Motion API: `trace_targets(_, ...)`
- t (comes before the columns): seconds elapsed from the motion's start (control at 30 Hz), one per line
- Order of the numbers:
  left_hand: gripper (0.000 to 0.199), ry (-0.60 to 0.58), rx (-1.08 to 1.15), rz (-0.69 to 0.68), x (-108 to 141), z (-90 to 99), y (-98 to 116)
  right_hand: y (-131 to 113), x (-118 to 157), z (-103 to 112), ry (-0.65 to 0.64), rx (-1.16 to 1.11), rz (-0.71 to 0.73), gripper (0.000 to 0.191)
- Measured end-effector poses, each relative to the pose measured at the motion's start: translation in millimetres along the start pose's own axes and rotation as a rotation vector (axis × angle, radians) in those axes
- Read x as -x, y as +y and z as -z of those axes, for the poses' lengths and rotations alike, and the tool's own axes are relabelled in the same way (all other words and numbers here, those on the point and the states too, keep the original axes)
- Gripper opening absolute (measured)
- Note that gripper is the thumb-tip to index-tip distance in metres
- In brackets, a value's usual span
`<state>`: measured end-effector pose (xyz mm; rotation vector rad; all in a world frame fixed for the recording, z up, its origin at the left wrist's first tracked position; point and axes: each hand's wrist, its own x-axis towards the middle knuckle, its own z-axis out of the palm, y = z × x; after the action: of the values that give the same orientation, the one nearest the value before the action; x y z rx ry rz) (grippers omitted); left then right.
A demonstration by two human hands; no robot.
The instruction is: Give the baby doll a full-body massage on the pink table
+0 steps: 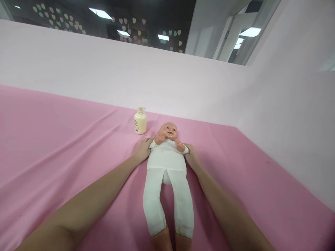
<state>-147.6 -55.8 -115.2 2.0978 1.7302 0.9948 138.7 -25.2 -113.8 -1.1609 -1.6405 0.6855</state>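
A baby doll (166, 157) lies on its back on a pink sheet, head away from me and feet toward me. Its torso, arms and legs are white cloth; head, hands and feet are skin-toned plastic. On the doll's left-hand side in view, my left hand (143, 149) grips around its upper arm. My right hand (192, 156) holds the opposite arm near the sleeve end, with its fingertips partly hidden behind the doll. The doll's small hands are bent up toward its chin.
A cream pump bottle (140, 122) stands upright on the sheet, left of the doll's head. The pink sheet (78, 150) has creases on the left. A white wall (117, 76) closes the back and right side, with a dark window (157, 21) bearing heart stickers above.
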Motion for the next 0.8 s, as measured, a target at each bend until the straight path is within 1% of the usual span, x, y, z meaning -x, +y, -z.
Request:
trace_targets(0.07,0.072,0.036,0.111,0.017,-1.1,0.2,-4.1,2.0,-1.4,0.3,0.05,-0.076,-0.133,0.022)
trace_targets(0.13,0.069,0.088,0.239,0.102,-2.6,-0.2,-8.9,5.7,-4.0,1.0,0.11,-0.158,-0.248,0.023)
trace_targets(0.23,0.074,0.182,0.42,0.283,-4.3,-1.5,-14.4,11.2,-8.1,2.5,0.173,-0.22,-0.31,0.029)
trace_targets(0.27,0.077,0.208,0.472,0.313,-4.4,-1.8,-15.5,12.0,-8.8,3.0,0.185,-0.234,-0.323,0.031)
trace_targets(0.33,0.086,0.23,0.538,0.319,-3.9,-1.8,-16.5,11.3,-8.9,3.6,0.191,-0.256,-0.339,0.033)
trace_targets(0.43,0.099,0.198,0.507,0.289,-2.0,-0.1,-16.0,4.8,-6.1,4.7,0.165,-0.198,-0.316,0.031)
trace_targets(0.5,0.099,0.163,0.427,0.262,-0.8,1.5,-13.8,-0.4,-3.5,5.4,0.131,-0.095,-0.276,0.028)
trace_targets(0.57,0.092,0.131,0.328,0.191,-0.2,2.4,-9.9,-4.5,-1.4,5.3,0.106,-0.018,-0.237,0.026)
trace_targets(0.63,0.081,0.094,0.213,0.081,-0.1,2.0,-4.8,-6.8,-0.3,4.2,0.086,0.008,-0.194,0.025)
trace_targets(0.7,0.071,0.045,0.098,-0.005,-0.2,0.6,0.0,-7.9,0.1,2.3,0.047,0.035,-0.105,0.023)
trace_targets(0.8,0.071,-0.016,0.001,-0.026,-0.5,-1.1,3.9,-7.6,0.4,-0.1,-0.007,0.085,0.039,0.029)
